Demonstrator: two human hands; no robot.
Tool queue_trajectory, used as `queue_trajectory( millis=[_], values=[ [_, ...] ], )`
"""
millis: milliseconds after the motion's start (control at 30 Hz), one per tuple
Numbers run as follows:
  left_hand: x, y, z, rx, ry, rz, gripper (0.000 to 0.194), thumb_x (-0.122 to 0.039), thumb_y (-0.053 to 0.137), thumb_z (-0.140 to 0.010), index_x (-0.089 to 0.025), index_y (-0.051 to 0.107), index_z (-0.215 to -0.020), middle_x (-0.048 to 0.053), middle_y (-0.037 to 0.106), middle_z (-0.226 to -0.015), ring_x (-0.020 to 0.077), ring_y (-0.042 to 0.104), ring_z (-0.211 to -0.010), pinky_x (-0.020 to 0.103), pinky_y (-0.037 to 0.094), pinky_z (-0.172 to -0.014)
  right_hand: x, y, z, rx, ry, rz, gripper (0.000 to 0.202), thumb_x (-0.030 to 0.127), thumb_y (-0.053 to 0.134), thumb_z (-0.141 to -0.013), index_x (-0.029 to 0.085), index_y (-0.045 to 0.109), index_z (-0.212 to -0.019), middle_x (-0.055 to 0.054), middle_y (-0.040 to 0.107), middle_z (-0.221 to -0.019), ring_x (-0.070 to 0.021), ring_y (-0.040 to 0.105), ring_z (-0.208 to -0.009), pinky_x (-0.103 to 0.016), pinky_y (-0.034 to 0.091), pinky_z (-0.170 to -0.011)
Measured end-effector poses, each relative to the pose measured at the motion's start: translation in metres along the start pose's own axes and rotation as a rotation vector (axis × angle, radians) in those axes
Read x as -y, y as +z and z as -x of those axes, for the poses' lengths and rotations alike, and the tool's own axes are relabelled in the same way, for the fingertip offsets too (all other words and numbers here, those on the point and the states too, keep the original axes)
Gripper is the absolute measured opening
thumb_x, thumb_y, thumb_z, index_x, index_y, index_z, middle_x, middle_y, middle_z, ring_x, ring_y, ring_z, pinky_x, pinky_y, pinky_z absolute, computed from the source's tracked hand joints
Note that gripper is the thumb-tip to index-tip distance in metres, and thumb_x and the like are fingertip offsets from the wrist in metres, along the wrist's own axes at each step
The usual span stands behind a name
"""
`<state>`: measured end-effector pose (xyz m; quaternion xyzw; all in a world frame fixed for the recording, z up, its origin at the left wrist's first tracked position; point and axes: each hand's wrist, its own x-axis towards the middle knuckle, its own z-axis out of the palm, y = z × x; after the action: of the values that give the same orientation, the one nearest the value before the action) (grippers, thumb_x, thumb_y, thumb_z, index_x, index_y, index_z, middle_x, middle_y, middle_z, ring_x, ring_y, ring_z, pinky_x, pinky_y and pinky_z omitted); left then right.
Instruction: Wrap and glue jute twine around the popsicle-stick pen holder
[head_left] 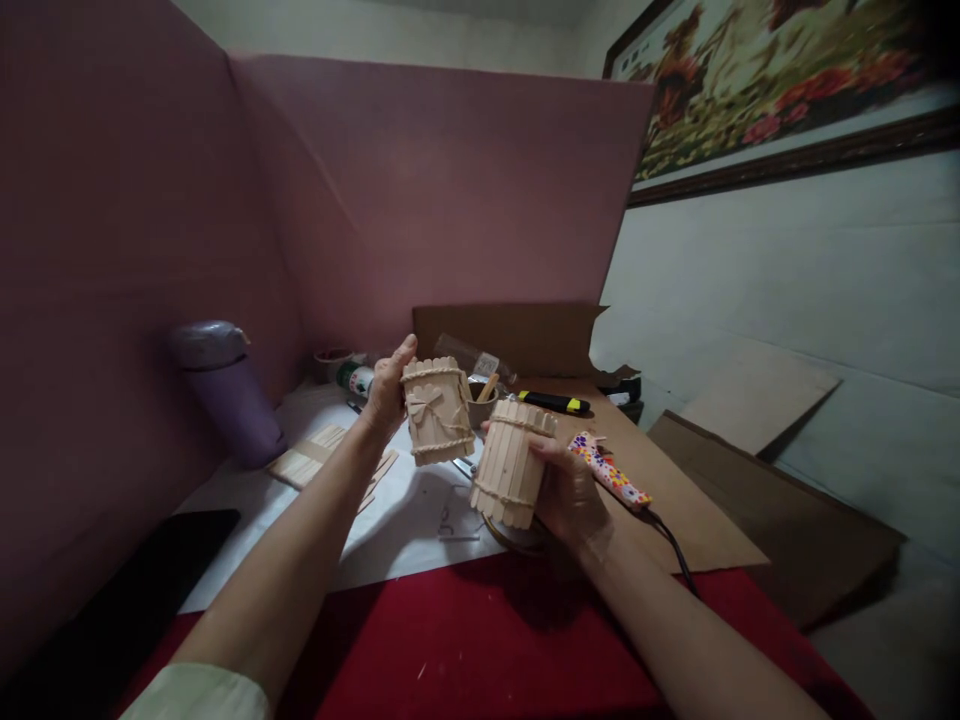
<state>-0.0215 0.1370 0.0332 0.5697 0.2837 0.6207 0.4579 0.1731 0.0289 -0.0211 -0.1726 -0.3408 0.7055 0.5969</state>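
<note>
My left hand (388, 385) is closed around a small popsicle-stick cup (441, 412) trimmed with twine at top and bottom. A bow-like or flower-like wooden decoration sits on its side. In my right hand (576, 492) is a second popsicle-stick cup (510, 462), also ringed by two bands of twine, its visible side plain. Both cups are raised above the table, side by side and slightly tilted, with a narrow gap between them. The fingers behind each cup are mostly hidden.
A flower-patterned glue gun (609, 470) with a black cord lies on cardboard (675, 510) at right. Behind it is a yellow-black utility knife (555, 402). Popsicle sticks (319, 455) lie on white paper at left, near a purple tumbler (232, 400). A red cloth (465, 640) covers the front.
</note>
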Motion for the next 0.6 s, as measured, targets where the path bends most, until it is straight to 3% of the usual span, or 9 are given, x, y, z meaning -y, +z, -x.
queue_trajectory(
  millis=[233, 467, 600],
  values=[
    [0.006, -0.005, 0.004, -0.063, -0.019, 0.002, 0.055, -0.058, 0.057, -0.076, -0.021, 0.034, -0.043, -0.006, 0.031, -0.038, 0.0062, 0.028, -0.032, 0.024, 0.024, -0.037, 0.002, 0.0, -0.003, -0.047, 0.003, -0.03, 0.033, 0.029, 0.073, -0.064, 0.016, 0.07, -0.095, -0.008, 0.075, -0.094, -0.0296, 0.065, -0.097, -0.045, 0.053, -0.086],
    [0.009, -0.005, 0.001, -0.006, -0.07, -0.104, 0.055, -0.053, 0.062, -0.074, -0.02, 0.038, -0.037, -0.005, 0.033, -0.033, 0.0053, 0.026, -0.029, 0.024, 0.017, -0.034, 0.003, -0.007, -0.01, -0.055, 0.01, 0.015, 0.048, 0.048, 0.077, -0.065, 0.018, 0.067, -0.1, -0.009, 0.075, -0.096, -0.0305, 0.065, -0.098, -0.046, 0.053, -0.081],
    [0.011, -0.002, 0.001, 0.031, -0.08, -0.149, 0.056, -0.055, 0.063, -0.073, -0.02, 0.04, -0.037, -0.005, 0.034, -0.032, 0.0052, 0.025, -0.028, 0.024, 0.015, -0.033, 0.003, -0.01, -0.012, -0.059, 0.031, 0.038, 0.053, 0.049, 0.078, -0.064, 0.016, 0.066, -0.104, -0.01, 0.073, -0.103, -0.0271, 0.067, -0.091, -0.042, 0.054, -0.078]
  ],
)
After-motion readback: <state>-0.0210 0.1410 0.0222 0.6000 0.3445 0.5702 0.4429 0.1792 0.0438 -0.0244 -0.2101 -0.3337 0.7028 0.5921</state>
